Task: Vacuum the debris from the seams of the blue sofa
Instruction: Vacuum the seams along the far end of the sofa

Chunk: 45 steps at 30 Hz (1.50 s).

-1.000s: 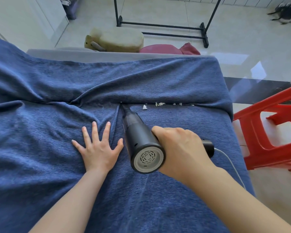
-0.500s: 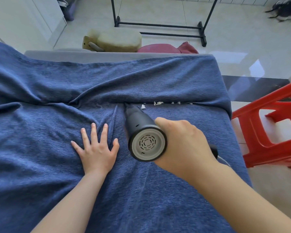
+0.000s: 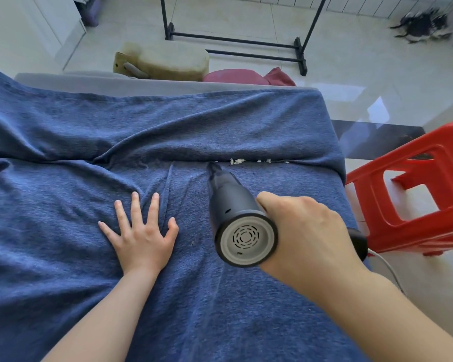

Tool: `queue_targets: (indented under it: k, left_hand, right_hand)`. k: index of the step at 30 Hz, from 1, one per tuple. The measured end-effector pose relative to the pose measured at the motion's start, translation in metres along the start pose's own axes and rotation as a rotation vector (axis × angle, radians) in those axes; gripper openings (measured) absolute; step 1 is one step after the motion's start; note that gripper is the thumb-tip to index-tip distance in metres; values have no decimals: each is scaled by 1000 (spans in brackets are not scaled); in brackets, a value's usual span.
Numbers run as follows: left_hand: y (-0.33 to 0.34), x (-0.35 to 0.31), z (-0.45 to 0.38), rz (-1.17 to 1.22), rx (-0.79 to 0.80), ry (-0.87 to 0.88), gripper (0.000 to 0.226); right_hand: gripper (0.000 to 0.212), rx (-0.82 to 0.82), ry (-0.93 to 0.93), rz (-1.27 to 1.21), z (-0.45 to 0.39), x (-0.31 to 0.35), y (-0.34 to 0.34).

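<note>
The blue sofa [image 3: 63,205] fills the lower left of the head view under a wrinkled blue cover. White debris [image 3: 238,161] lies in bits along the seam between seat and backrest, right of centre. My right hand [image 3: 306,231] grips the handle of a black handheld vacuum [image 3: 233,205], grey rear vent facing me. Its narrow nozzle tip touches the seam just left of the nearest debris. My left hand [image 3: 139,231] rests flat on the seat with fingers spread, left of the vacuum.
A red plastic stool [image 3: 416,194] stands close to the sofa's right edge. A white cord [image 3: 387,267] trails from the vacuum handle. Behind the sofa lie a beige cushion [image 3: 165,61], a dark red cloth [image 3: 246,77] and a black rack base [image 3: 236,43] on pale tiles.
The vacuum nozzle has slid to the right along the seam, and the debris piece nearest to it is gone. My left hand stays pressed on the seat.
</note>
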<state>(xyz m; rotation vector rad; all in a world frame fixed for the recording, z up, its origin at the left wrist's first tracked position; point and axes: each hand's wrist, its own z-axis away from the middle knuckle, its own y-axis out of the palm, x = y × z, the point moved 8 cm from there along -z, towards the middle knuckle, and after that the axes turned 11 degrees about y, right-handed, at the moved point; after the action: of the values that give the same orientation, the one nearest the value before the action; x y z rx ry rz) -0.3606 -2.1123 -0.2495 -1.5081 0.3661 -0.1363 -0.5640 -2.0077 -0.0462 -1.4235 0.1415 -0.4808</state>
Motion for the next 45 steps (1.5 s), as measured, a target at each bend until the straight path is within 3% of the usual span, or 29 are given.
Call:
queue_targets:
  k: [12, 23, 36, 45]
  left_hand:
    - [11, 5, -4, -19, -81, 30, 68]
    - [14, 5, -3, -30, -126, 22, 69]
    - [10, 3, -3, -72, -139, -1, 69]
    - [14, 6, -4, -108, -128, -9, 69]
  right_hand:
    - [31, 53, 4, 110, -26, 13, 10]
    - [31, 75, -5, 92, -14, -27, -4]
    - [31, -62, -206, 149, -17, -41, -3]
    - [33, -73, -135, 94, -18, -68, 2]
